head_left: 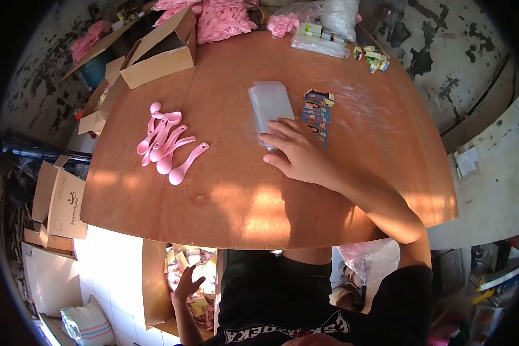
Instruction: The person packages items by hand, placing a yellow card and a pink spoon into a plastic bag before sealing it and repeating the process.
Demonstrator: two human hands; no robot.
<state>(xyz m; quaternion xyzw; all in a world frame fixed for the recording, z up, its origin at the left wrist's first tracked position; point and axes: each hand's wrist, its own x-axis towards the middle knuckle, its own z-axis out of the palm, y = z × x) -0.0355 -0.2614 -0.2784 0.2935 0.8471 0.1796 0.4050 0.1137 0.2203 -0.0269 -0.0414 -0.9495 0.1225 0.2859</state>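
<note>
My right hand rests on the lower end of a stack of clear plastic bags, its fingers spread over them. Just right of the bags lie blue printed cards, partly behind my hand. My left hand is low, below the table edge, with thumb and fingers apart and nothing visible in it. It is over an open cardboard box full of small packets with pink and yellow parts. Several pink plastic spoons lie in a loose pile on the left of the table.
The brown wooden table has an open carton at its back left. Pink items are heaped at the back, beside a clear plastic bag. Small yellow-green packs lie back right. Another carton stands left.
</note>
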